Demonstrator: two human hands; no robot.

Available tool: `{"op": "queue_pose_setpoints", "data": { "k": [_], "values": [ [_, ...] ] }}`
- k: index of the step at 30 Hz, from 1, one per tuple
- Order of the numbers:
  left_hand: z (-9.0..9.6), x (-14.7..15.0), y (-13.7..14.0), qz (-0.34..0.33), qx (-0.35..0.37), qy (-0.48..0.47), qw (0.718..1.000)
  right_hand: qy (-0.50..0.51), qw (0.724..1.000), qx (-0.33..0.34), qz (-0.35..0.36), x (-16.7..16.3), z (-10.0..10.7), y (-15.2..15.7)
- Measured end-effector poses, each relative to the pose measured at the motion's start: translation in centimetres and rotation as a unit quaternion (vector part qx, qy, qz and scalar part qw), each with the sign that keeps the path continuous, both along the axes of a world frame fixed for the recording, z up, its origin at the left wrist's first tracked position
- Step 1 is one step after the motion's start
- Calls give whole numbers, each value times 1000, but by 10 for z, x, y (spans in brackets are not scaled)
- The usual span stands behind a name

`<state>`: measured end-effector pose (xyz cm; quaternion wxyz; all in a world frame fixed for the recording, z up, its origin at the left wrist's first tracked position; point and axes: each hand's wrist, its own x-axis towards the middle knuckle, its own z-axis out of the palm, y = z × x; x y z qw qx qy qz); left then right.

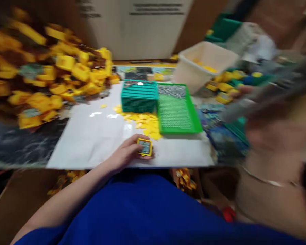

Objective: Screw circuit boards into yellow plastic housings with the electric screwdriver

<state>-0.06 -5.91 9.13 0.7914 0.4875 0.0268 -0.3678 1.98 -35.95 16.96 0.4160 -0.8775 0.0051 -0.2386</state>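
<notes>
My left hand [129, 149] grips a small square yellow plastic case [144, 147] over the white board near its front edge. The case faces up, and a grey-green circuit board shows inside its yellow rim. Large and smeared by motion, my right hand [275, 139] is raised close to the camera on the right. Its fingers are wrapped round a grey cylindrical electric screwdriver [262, 97], whose narrow end points down to the left. Ahead of my left hand lie loose yellow pieces [145, 122] and a green tray [197, 126] holding small silvery parts [172, 91].
A stack of teal trays [139, 97] stands beside the green tray. Yellow cases [66, 68] are heaped at the left. A whitish bin [185, 73] with yellow pieces stands at the back right, before a large carton [153, 34]. Below the table edge are more yellow parts [185, 180].
</notes>
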Motion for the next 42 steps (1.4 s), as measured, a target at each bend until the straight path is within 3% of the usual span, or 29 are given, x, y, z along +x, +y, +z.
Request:
{"op": "queue_pose_setpoints", "data": {
  "k": [2,4,6,10,19,29,37,42],
  "values": [
    [2,9,-13,-17,20,10,1000,-26,993,117,11,8,-2,-14],
    [4,13,-27,-30,33,15,999,-47,974,208,72,18,-6,-17],
    [5,14,-38,-41,38,20,998,-56,959,253,117,28,-11,-12],
    [3,15,-47,-49,45,34,997,-40,929,341,138,38,-18,3],
    [-4,20,-43,-65,48,44,996,-61,936,297,179,33,-37,15],
    [-9,20,-42,-60,31,41,997,21,968,239,75,39,-48,26],
    [-5,20,-43,-65,50,41,996,-40,961,243,127,40,-52,25],
    [-4,19,-43,-61,52,41,996,-17,972,218,86,39,-56,27]
  ]
}}
